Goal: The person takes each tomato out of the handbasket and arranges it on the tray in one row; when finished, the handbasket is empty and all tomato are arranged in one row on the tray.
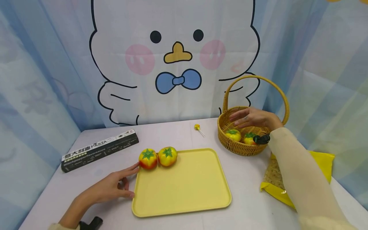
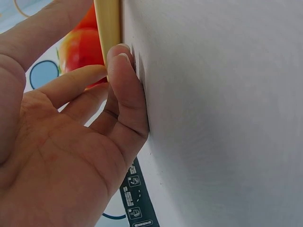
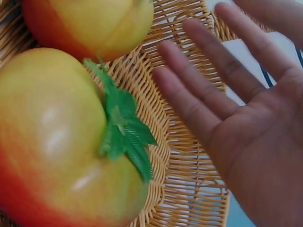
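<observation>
Two yellow-red tomatoes with green leafy tops, a left one (image 1: 148,159) and a right one (image 1: 168,156), sit side by side at the far left corner of a yellow tray (image 1: 184,185). My left hand (image 1: 107,189) rests beside the tray, its fingertips touching the left rim; the left wrist view shows some fingers bent against that rim (image 2: 110,33). My right hand (image 1: 253,117) hovers over a wicker basket (image 1: 238,149), holding nothing, with fingers spread in the right wrist view. Inside the basket lie two more tomatoes, one (image 1: 233,135) left and one (image 1: 249,138) partly covered by the wrist strap.
A black pasta box (image 1: 100,150) lies at the table's back left. Behind the tray is a lollipop (image 1: 198,128) with a yellow head. A yellow bag (image 1: 274,174) sits at the right, partly under my right sleeve. The basket's tall handle (image 1: 260,77) arches above my right hand.
</observation>
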{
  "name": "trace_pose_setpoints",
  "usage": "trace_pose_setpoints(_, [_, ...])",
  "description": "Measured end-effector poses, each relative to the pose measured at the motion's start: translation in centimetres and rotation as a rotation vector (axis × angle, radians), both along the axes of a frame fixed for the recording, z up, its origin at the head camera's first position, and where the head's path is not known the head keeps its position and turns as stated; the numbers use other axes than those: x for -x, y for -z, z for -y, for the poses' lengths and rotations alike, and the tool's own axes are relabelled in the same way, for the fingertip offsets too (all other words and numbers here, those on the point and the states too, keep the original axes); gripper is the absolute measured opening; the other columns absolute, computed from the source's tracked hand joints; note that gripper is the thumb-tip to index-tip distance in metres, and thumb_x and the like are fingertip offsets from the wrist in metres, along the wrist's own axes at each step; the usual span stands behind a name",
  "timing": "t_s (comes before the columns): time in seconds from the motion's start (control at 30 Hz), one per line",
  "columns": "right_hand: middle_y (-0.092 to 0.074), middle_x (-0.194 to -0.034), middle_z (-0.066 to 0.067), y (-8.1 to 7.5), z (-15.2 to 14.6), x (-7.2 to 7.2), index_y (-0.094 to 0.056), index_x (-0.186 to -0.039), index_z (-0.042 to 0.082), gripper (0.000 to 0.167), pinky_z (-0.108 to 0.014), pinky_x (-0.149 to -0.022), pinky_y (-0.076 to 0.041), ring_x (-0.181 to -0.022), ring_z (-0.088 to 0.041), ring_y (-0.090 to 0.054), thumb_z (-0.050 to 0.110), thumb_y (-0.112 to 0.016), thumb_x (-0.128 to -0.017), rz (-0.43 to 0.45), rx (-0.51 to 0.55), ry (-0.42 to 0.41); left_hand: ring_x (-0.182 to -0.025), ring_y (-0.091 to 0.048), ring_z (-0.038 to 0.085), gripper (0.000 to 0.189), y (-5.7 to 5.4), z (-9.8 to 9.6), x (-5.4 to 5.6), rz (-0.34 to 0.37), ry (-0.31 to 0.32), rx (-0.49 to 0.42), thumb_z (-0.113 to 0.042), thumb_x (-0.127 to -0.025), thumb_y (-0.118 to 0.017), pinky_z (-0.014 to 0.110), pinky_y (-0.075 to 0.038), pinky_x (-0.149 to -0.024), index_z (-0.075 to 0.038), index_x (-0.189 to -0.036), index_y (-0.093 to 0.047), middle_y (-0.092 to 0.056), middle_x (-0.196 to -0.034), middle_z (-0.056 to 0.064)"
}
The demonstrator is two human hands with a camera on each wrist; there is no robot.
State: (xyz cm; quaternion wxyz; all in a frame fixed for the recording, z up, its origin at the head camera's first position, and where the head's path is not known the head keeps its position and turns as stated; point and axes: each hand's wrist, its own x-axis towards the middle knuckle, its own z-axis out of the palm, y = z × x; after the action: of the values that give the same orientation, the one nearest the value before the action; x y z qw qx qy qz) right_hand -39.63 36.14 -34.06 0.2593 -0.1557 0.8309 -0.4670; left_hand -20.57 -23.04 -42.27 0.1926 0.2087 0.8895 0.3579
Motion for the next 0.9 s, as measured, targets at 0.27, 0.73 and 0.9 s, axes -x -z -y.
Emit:
trace_pose_setpoints(0.27, [-0.041,-0.168,-0.020,0.08,-0.11,-0.03,-0.041,-0.161,-0.001,0.068,-0.043,-0.116,-0.050,-0.154,-0.041,-0.042,0.017,-0.071,-0.102,0.043,-0.124,-0.061,-0.076,-0.056,0.009,0.098,-0.17,0.07,-0.14,0.008,0.003,0.001,-0.033,-0.086,-0.088,0.023,-0.048,-0.068,-0.007,-0.165,-0.036,-0.064,-0.113,0.005])
trace_pose_setpoints(0.73, [-0.036,-0.169,-0.023,0.47,0.22,-0.24,-0.037,-0.163,-0.001,0.074,-0.036,-0.104,-0.058,-0.122,-0.020,-0.071,0.010,-0.074,-0.098,0.171,-0.148,-0.135,-0.076,-0.056,0.008,0.097,-0.17,0.12,0.00,0.003,0.022,0.010,-0.035,-0.088,-0.087,0.023,-0.047,-0.068,-0.008,-0.165,-0.035,-0.062,-0.101,0.001])
trace_pose_setpoints(0.9, [-0.028,-0.172,-0.027,0.43,0.41,-0.12,-0.036,-0.163,-0.002,0.077,-0.033,-0.102,-0.058,-0.116,-0.014,-0.071,0.009,-0.075,-0.097,0.186,-0.162,-0.149,-0.076,-0.055,0.008,0.098,-0.21,0.08,-0.01,0.006,0.024,0.010,-0.035,-0.088,-0.087,0.023,-0.047,-0.067,-0.007,-0.166,-0.035,-0.062,-0.098,0.001])
